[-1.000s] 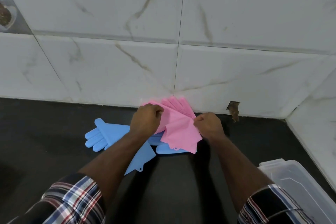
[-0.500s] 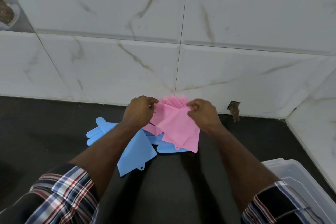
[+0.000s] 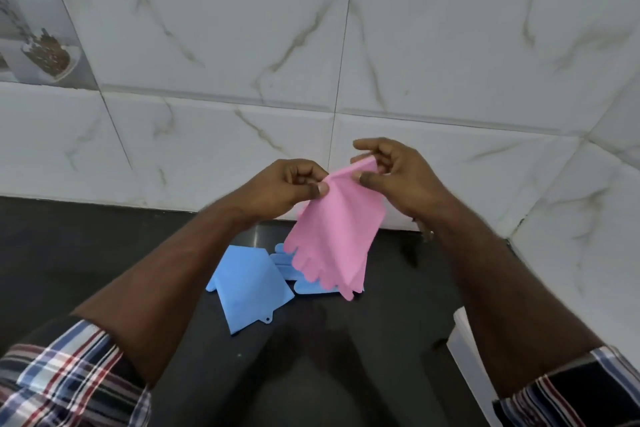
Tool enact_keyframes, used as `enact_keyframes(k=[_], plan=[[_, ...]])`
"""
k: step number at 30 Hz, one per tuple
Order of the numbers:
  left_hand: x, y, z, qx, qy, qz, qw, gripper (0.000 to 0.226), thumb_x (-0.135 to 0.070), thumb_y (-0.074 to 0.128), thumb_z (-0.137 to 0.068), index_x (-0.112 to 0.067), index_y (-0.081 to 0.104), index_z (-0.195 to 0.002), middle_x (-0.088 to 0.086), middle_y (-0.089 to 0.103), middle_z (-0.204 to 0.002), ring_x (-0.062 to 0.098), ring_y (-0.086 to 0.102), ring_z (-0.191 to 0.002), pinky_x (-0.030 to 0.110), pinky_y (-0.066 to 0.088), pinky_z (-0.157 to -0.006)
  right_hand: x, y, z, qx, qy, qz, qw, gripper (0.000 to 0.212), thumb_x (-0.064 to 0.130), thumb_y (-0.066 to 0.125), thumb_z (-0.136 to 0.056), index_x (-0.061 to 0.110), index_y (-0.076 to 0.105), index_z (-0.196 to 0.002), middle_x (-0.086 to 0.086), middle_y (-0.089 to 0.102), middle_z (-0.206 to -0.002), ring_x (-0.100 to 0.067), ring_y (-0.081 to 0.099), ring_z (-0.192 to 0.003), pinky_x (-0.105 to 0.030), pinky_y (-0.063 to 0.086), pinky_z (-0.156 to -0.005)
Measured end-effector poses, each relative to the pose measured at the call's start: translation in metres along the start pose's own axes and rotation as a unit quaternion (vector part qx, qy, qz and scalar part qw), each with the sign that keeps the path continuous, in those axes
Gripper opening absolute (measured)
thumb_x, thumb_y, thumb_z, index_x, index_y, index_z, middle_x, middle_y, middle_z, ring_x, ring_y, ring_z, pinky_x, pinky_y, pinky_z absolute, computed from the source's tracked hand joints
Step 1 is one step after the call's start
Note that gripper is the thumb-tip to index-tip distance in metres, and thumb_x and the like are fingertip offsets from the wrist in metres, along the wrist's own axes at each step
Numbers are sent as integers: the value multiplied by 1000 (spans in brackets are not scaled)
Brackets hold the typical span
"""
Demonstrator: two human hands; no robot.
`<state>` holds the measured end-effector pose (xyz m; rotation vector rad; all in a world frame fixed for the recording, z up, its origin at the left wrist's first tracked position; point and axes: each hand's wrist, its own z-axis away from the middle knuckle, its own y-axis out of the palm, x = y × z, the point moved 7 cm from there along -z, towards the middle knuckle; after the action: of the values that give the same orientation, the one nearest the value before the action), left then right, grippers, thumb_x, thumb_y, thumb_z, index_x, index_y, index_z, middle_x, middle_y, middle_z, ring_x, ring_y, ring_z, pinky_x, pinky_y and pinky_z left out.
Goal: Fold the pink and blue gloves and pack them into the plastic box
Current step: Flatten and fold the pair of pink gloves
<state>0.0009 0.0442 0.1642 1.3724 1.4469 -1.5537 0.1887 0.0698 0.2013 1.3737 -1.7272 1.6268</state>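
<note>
Gloves, pink: the pink gloves [image 3: 332,236] hang in the air above the dark counter [image 3: 86,253], cuff end up, finger ends pointing down.
Left hand: the left hand [image 3: 284,189] pinches the upper left corner of the cuff between thumb and curled fingers.
Right hand: the right hand [image 3: 394,177] pinches the upper right of the cuff, thumb on the near face, fingers curled behind the top edge.
Cuff: bunched and creased between the two hands, which sit close together.
Gloves, blue: the blue gloves [image 3: 249,284] lie flat on the counter below, partly hidden by the left forearm; the hanging pink finger ends overlap them in view.
Plastic box: the plastic box [image 3: 464,350] shows only a pale corner at lower right, behind the right forearm.
Backdrop: marbled wall tiles [image 3: 242,28].
</note>
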Motion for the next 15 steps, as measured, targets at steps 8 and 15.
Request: enact_keyframes(k=[8, 15], plan=[[-3, 7, 49, -30, -39, -45, 998, 17, 0, 61, -92, -10, 69, -103, 5, 72, -89, 11, 68, -87, 38, 51, -93, -11, 4, 60, 36, 133, -143, 980, 16, 4, 66, -88, 8, 73, -101, -4, 73, -87, -11, 66, -71, -25, 52, -65], [-31, 12, 80, -64, 15, -54, 996, 13, -24, 67, -95, -12, 73, -97, 20, 70, -96, 18, 65, -84, 39, 53, -86, 38, 3, 74, 23, 20, -46, 998, 21, 8, 70, -86, 15, 69, -107, -1, 63, -68, -7, 54, -61, -20, 45, -63]])
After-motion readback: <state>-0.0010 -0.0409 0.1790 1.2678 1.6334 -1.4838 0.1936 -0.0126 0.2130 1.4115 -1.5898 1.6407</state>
